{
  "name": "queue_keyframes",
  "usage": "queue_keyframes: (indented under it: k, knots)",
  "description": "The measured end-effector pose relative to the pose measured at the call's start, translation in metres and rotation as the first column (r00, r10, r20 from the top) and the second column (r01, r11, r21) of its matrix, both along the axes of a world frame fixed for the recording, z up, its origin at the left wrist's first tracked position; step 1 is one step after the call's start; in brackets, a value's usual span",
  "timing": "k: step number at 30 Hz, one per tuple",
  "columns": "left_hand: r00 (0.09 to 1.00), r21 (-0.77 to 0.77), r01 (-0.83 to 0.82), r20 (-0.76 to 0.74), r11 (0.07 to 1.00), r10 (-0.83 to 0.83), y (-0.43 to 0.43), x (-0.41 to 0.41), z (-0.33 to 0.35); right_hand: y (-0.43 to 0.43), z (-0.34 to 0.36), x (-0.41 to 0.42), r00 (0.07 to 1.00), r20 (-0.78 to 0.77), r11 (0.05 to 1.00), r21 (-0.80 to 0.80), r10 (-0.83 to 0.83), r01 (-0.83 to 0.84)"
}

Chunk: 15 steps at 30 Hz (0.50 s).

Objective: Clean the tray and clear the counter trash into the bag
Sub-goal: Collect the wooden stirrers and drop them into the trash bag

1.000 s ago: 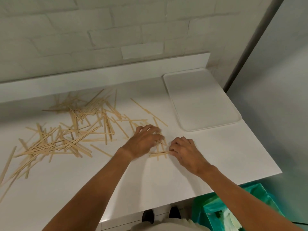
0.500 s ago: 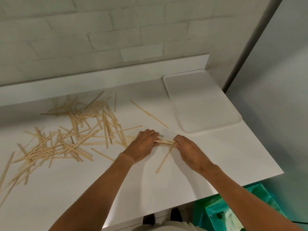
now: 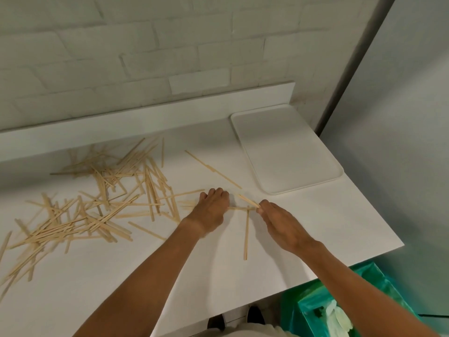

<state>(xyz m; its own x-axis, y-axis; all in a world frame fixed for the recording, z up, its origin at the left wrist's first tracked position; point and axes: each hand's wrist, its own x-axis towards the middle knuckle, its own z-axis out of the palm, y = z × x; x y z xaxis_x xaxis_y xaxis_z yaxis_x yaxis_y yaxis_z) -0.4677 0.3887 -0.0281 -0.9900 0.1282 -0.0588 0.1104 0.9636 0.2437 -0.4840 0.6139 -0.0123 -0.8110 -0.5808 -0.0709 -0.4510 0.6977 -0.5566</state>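
White counter (image 3: 315,227) strewn with wooden sticks (image 3: 109,210), against painted brick wall (image 3: 170,57).

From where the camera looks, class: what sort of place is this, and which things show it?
Probably a café or kitchen service counter: a smooth white countertop, a flat white rectangular tray, scattered thin wooden stirrer sticks, and a green plastic bin bag below.

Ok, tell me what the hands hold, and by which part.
A few sticks: the left hand grips their left ends, the right hand pinches their right ends.
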Motion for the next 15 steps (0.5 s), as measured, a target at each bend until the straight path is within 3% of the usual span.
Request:
queue_keyframes:
  k: [3, 7, 9, 11, 15]
  knots:
    - [0.998, 0.015, 0.0, -0.067, 1.0, 0.001, -0.001, 0.004, -0.001, -0.001, 0.002, 0.002, 0.999, -0.001, 0.997, 0.066, 0.033, -0.033]
    - [0.99, 0.258, -0.104, -0.06, 0.961, 0.124, -0.007, 0.005, 0.012, -0.012, -0.002, 0.009, 0.999, 0.019, 0.986, 0.16, -0.047, 0.044]
    - [0.972, 0.43, -0.207, -0.014, 0.879, 0.236, -0.017, 0.002, 0.015, -0.02, -0.003, 0.014, 0.995, 0.026, 0.985, 0.145, -0.101, 0.096]
    - [0.946, 0.614, -0.282, 0.051, 0.737, 0.319, -0.029, 0.003, 0.019, -0.028, -0.002, 0.015, 0.987, 0.043, 0.982, 0.11, -0.157, 0.152]
    - [0.937, 0.585, -0.263, -0.036, 0.768, 0.348, -0.051, 0.016, 0.024, -0.037, 0.004, 0.009, 0.966, -0.026, 0.955, 0.146, -0.257, 0.257]
